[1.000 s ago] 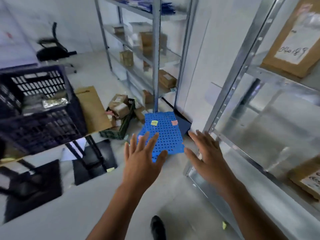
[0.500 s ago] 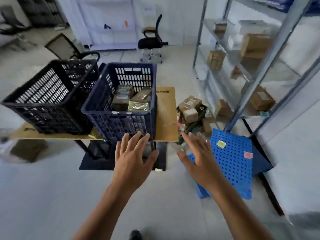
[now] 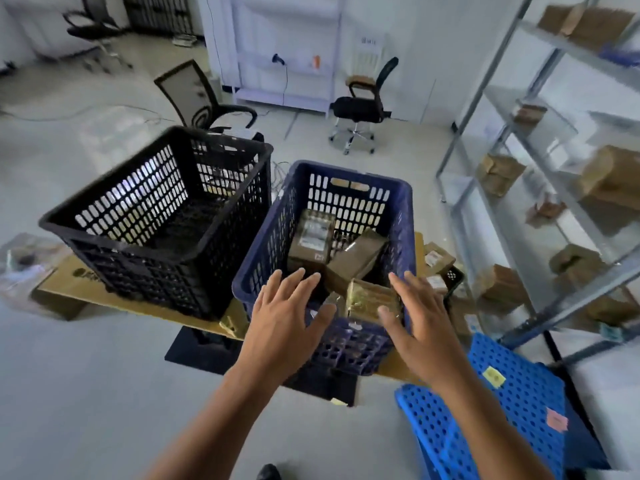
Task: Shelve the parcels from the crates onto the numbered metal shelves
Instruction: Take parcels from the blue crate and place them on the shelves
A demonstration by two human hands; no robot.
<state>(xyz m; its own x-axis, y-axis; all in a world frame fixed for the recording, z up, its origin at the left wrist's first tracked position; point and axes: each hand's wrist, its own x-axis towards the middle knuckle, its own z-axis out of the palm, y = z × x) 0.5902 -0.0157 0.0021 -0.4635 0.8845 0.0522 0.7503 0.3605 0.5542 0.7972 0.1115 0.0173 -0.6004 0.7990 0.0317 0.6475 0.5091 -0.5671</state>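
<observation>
- Both hands were empty: the left hand (image 3: 284,317) and right hand (image 3: 415,320) hovered with fingers spread over the near rim of the blue crate (image 3: 405,216), gripping nothing.
- The parcels lay loose in that crate: a gold-wrapped parcel (image 3: 369,301) nearest, between the hands, and a brown parcel (image 3: 356,259) leaning tilted behind it. The black crate (image 3: 156,216) beside it looked empty.
- The gold wrap looked glossy, so a light pinch could likely slip.
- Lifting the gold one first could topple the leaning brown parcel.
- The crate sat near the board's edge (image 3: 398,367), so pressing on the near wall could tip it.
- A blue perforated panel (image 3: 512,410) lay on the floor toward the metal shelves (image 3: 540,202), a likely trip while carrying.
</observation>
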